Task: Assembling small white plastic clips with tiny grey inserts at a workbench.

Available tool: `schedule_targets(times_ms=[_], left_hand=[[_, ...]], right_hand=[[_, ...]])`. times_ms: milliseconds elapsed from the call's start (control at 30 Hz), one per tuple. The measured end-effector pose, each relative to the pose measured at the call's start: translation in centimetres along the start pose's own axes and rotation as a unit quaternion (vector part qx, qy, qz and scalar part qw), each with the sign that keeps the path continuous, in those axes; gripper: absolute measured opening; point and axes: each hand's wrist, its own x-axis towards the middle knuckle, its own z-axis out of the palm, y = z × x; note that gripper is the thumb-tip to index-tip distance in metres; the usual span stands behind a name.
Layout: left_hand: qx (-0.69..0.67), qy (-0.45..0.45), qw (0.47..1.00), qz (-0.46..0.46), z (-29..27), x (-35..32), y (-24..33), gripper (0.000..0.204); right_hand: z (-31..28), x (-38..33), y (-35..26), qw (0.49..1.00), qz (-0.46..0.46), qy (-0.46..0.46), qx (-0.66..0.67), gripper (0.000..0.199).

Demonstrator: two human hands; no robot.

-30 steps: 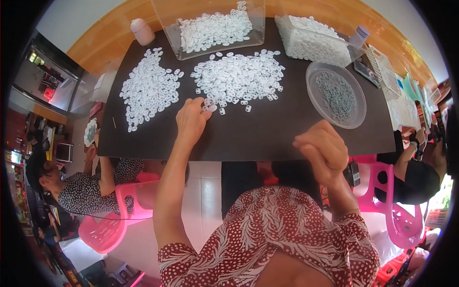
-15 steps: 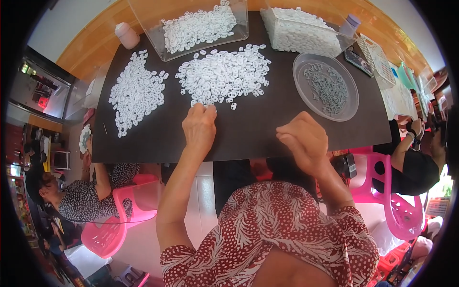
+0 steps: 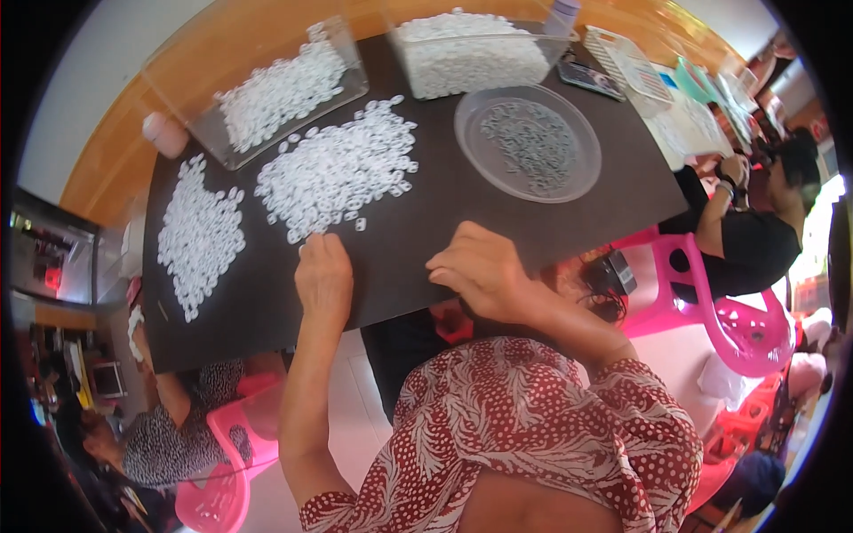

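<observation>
My left hand [image 3: 323, 277] rests on the dark table top [image 3: 426, 222], fingers curled, right at the near edge of a pile of small white ring-shaped parts [image 3: 339, 169]. My right hand [image 3: 481, 271] sits near the table's front edge with its fingers bent inward; whether it holds a small part I cannot tell. A second pile of white parts [image 3: 199, 233] lies to the left. A round clear dish [image 3: 528, 142] with small grey pieces stands to the right of the middle pile.
Two clear tubs of white parts stand at the back, one [image 3: 267, 89] on the left and one [image 3: 471, 49] in the middle. A dark phone [image 3: 589, 78] lies beyond the dish. Seated people flank the table on pink chairs [image 3: 693, 284].
The view has tilted, so the table sits more slanted in the picture. Both hands have drawn back from the middle pile toward the table's front edge.
</observation>
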Motion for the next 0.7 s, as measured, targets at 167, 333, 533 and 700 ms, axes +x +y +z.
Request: schedule_targets(times_ms=[167, 333, 533, 700], left_hand=[[-0.026, -0.012, 0.999, -0.017, -0.4, -0.4, 1.2, 0.016], [-0.007, -0.050, 0.999, 0.008, -0.7, -0.4, 1.1, 0.012], [-0.278, 0.008, 0.957, -0.088, -2.1, -0.3, 1.9, 0.008], [-0.629, -0.057, 0.703, -0.325, -3.8, -1.3, 4.1, 0.008]], right_hand=[[-0.3, -1.0, 1.0, 0.999, -0.002, 0.007, -0.041, 0.010], [-4.1, 0.1, 3.9, 0.983, -0.032, 0.016, -0.183, 0.006], [-9.6, 0.3, 11.5, 0.949, 0.080, 0.023, -0.303, 0.007], [-10.4, -0.5, 13.2, 0.908, 0.138, -0.171, -0.356, 0.011]])
